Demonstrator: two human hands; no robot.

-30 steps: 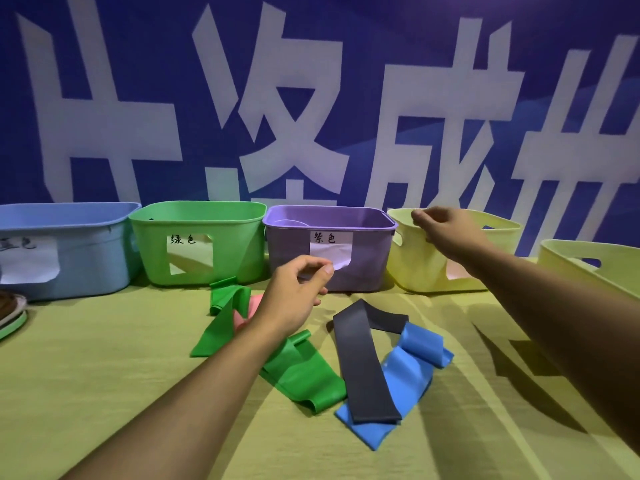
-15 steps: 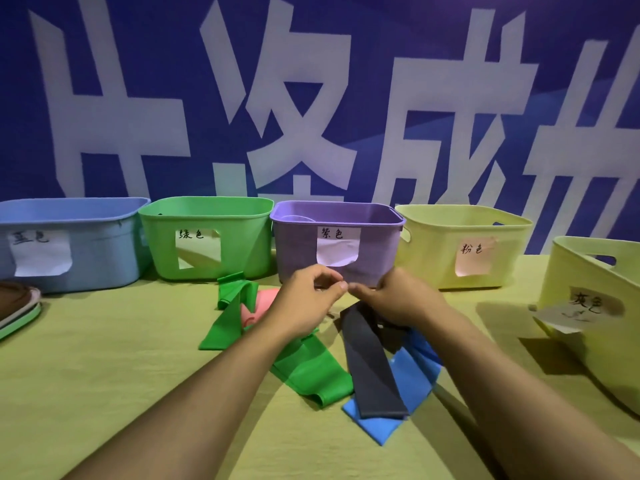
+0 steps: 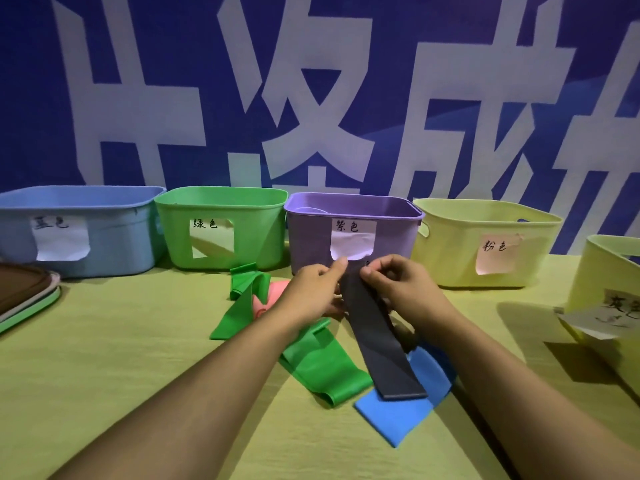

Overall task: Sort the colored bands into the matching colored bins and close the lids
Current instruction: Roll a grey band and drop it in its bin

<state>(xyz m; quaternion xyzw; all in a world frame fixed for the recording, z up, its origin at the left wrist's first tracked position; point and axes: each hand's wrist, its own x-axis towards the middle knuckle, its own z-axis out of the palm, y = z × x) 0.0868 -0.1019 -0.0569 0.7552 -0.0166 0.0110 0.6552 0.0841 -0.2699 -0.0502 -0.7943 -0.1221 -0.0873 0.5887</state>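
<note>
Both my hands pinch the top end of the dark grey band [image 3: 377, 336] — left hand [image 3: 313, 292] on its left edge, right hand [image 3: 398, 287] on its right — just before the purple bin [image 3: 353, 230]. Its lower end rests on the blue band [image 3: 398, 414], beside the green band [image 3: 322, 372] on the tabletop [image 3: 121, 375].
</note>
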